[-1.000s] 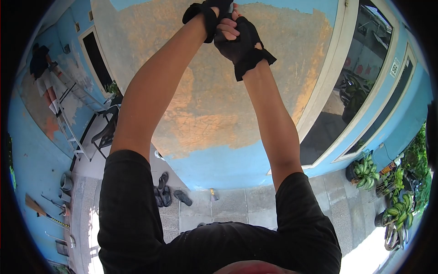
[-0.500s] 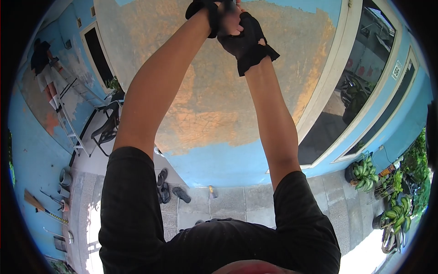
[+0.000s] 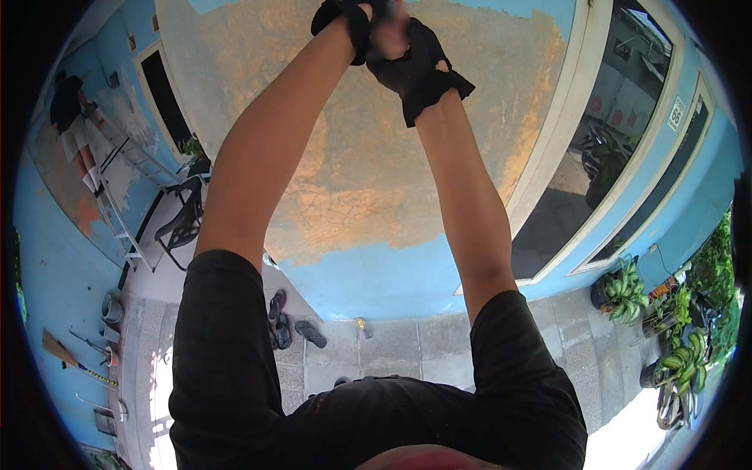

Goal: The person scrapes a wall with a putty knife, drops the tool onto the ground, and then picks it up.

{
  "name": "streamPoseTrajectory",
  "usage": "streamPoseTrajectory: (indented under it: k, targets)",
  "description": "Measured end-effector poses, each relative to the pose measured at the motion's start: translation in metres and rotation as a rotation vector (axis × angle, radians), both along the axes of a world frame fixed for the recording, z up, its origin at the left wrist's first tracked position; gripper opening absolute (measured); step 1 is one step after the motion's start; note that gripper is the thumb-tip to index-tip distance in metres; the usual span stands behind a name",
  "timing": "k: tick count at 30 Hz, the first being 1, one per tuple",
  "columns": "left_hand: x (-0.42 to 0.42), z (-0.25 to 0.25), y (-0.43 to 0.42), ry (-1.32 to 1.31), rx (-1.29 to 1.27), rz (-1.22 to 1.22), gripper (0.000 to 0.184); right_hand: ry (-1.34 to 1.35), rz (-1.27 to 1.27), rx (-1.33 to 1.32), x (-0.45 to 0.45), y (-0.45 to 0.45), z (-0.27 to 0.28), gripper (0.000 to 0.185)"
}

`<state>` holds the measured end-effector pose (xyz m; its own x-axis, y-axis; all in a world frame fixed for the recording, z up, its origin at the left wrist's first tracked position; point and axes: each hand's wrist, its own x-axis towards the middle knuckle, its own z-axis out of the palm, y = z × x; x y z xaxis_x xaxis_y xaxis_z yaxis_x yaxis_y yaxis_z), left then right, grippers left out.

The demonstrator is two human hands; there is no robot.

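Note:
Both arms reach up to a wall [image 3: 376, 149] where blue paint gives way to a large bare grey and orange patch. My left hand [image 3: 345, 22], in a black fingerless glove, is at the top edge of the view, partly cut off, its visible fingers closed. Right beside it my right hand [image 3: 403, 55], gloved alike, has its fingers curled in. The two hands meet or nearly meet. A blur and the frame's edge hide what lies between them, so I cannot make out what they grip.
A person [image 3: 70, 117] stands on a ladder [image 3: 117, 196] at the left. Near it is a black folding chair [image 3: 182, 215]. On the paving lie sandals [image 3: 311, 334] and a small yellowish object [image 3: 363, 329]. Potted plants [image 3: 624, 294] line the right, below a glass door [image 3: 599, 157].
Both hands have shifted slightly up and to the left together, still close to each other. The person on the ladder looks almost unchanged.

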<state>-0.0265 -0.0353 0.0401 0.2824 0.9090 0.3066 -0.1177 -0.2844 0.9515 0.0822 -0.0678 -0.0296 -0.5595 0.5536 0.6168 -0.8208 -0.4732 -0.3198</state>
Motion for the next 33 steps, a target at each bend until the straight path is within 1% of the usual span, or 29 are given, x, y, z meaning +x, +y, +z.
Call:
streamPoseTrajectory:
  k: [2, 4, 6, 8, 11, 13, 15, 16, 18, 19, 20, 21, 22, 23, 24, 25, 26, 27, 28, 31, 32, 33]
  targets:
    - [0.002, -0.007, 0.001, -0.001, 0.009, 0.017, 0.039, -0.007, -0.013, 0.021, 0.0, 0.007, -0.005, 0.018]
    - [0.004, -0.003, 0.0, -0.005, 0.029, 0.032, 0.04, -0.021, -0.032, 0.063, 0.001, 0.012, 0.009, 0.018]
    - [0.003, -0.008, 0.0, -0.008, 0.005, 0.026, 0.04, -0.064, -0.105, -0.029, -0.001, 0.011, -0.001, 0.019]
    - [0.005, -0.005, 0.001, -0.005, 0.012, 0.023, 0.04, -0.074, -0.091, 0.007, 0.007, 0.008, -0.002, 0.018]
    - [0.007, -0.001, 0.008, 0.015, 0.071, 0.12, 0.041, -0.095, -0.081, 0.073, 0.007, 0.014, 0.002, 0.016]
    - [0.007, 0.006, 0.012, 0.053, 0.149, 0.197, 0.041, -0.07, -0.062, -0.011, 0.004, 0.017, 0.006, 0.015]
    - [-0.007, 0.01, 0.007, -0.056, -0.269, -0.338, 0.041, -0.078, -0.054, -0.016, 0.01, 0.009, 0.004, 0.015]
    - [-0.008, 0.007, 0.028, -0.052, -0.269, -0.336, 0.041, -0.081, -0.036, -0.007, 0.009, 0.005, 0.005, 0.016]
    - [-0.011, -0.006, 0.119, 0.223, 0.419, 0.227, 0.04, -0.073, -0.034, 0.037, 0.009, 0.012, 0.0, 0.015]
    - [-0.012, -0.009, 0.141, 0.35, 0.758, 0.514, 0.04, -0.074, -0.031, 0.076, 0.008, 0.016, -0.002, 0.015]
    - [0.005, 0.005, 0.031, -0.031, 0.084, 0.214, 0.035, -0.079, -0.03, 0.08, 0.007, 0.017, 0.005, 0.015]
    - [0.009, 0.01, 0.006, -0.031, 0.079, 0.216, 0.035, -0.06, -0.011, 0.023, 0.004, 0.015, 0.014, 0.015]
    - [0.012, 0.013, -0.006, -0.093, 0.01, 0.157, 0.034, -0.043, 0.006, -0.035, 0.004, 0.014, 0.019, 0.016]
    - [0.012, 0.013, -0.011, -0.157, -0.057, 0.102, 0.033, -0.046, 0.011, -0.038, 0.003, 0.01, 0.017, 0.016]
    - [0.001, 0.009, -0.009, -0.203, -0.178, -0.301, 0.034, -0.053, -0.02, -0.049, 0.002, 0.004, 0.01, 0.016]
    - [0.001, 0.005, -0.005, -0.196, -0.179, -0.3, 0.034, -0.057, -0.055, -0.053, 0.002, 0.0, 0.008, 0.016]
    - [0.0, 0.0, 0.0, -0.172, -0.164, -0.247, 0.035, -0.057, -0.052, -0.049, 0.001, 0.001, 0.007, 0.016]
    - [0.001, -0.001, -0.007, -0.148, -0.146, -0.193, 0.035, -0.052, -0.057, -0.049, 0.0, 0.001, 0.008, 0.016]
    - [0.002, 0.004, -0.013, -0.148, -0.14, -0.19, 0.035, -0.048, -0.062, -0.05, -0.001, 0.003, 0.009, 0.016]
    - [0.006, 0.004, -0.03, -0.021, -0.179, 0.12, 0.043, -0.003, -0.006, -0.08, -0.004, 0.005, 0.005, 0.016]
    - [0.007, 0.005, -0.012, -0.023, -0.1, 0.191, 0.047, 0.004, -0.007, -0.069, -0.004, 0.007, 0.006, 0.016]
    - [0.009, 0.006, -0.019, -0.015, -0.095, 0.189, 0.047, -0.006, -0.015, -0.001, -0.004, 0.008, 0.002, 0.016]
